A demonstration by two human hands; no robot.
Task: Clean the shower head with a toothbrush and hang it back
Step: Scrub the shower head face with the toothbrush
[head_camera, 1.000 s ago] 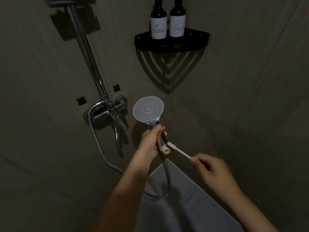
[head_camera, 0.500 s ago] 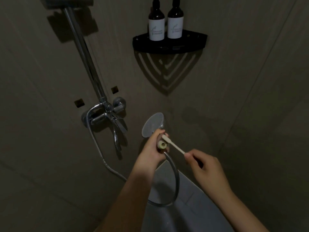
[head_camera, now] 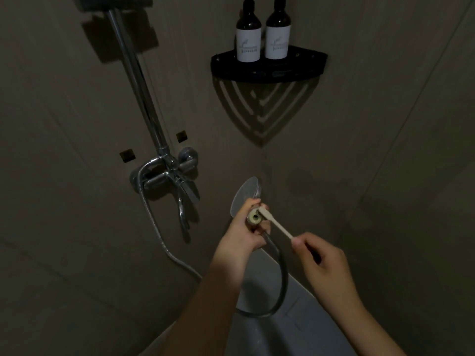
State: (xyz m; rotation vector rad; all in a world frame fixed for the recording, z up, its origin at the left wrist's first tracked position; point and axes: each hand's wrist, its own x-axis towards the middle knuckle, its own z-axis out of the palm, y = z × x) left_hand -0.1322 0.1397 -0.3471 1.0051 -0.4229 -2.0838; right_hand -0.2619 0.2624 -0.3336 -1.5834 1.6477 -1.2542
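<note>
A round grey shower head is tipped away from me, so I see it edge-on and its spray face is turned aside. My left hand grips its handle, and the handle's pale round end cap points toward me. My right hand pinches the end of a white toothbrush, whose brush tip rests against the cap and handle. The metal hose loops down below my hands.
A chrome riser pipe runs up the left wall to a fixture at the top edge. The mixer tap sits below it. A black corner shelf holds two dark bottles. A pale floor patch lies below.
The shower head tipped from facing me to edge-on and dropped lower. My right hand brought the toothbrush tip up against the handle's end cap.
</note>
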